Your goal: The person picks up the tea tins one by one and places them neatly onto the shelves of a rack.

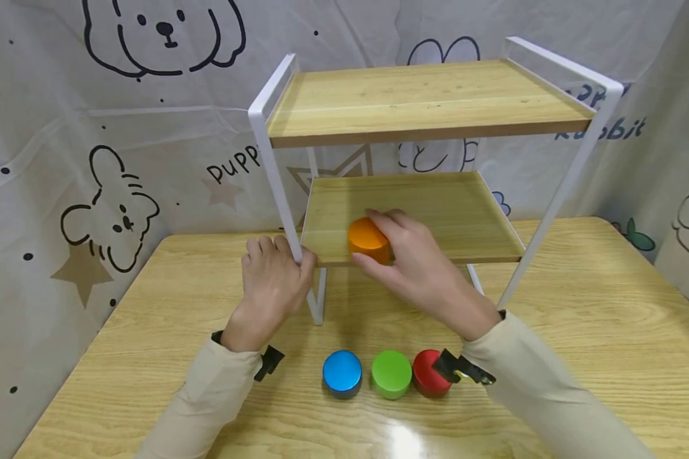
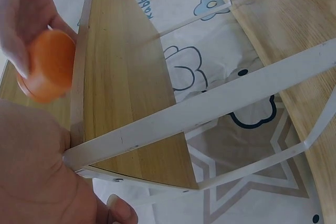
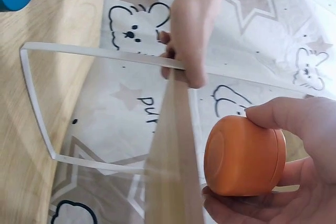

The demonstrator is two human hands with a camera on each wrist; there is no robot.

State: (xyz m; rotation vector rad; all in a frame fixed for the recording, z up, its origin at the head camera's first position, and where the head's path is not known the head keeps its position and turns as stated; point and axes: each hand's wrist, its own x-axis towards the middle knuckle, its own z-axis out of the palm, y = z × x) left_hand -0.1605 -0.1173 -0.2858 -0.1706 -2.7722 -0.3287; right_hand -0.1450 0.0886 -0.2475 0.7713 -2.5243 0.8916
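Cartoon puppies and rabbits cover the cloth backdrop [image 1: 149, 159] behind a pale wooden table [image 1: 580, 331], where a white-framed two-tier rack [image 1: 430, 102] stands. The left hand [image 1: 272, 284] curls round the rack's front left post just where the lower shelf [image 1: 436, 217] meets it, steadying the frame. The right hand [image 1: 419, 264] pinches an orange puck [image 1: 369, 240] between thumb and fingers at the shelf's front edge, tilted and apparently not yet flat. To my eye, doing this well means levelling the puck and carrying it clear of the lip while the other hand keeps the rack from sliding. Only the head view shows the blue puck [image 1: 342, 371], green puck [image 1: 392, 373] and red puck [image 1: 429, 372] lined up near the sleeves; the right wrist view shows the thumb under the orange puck.
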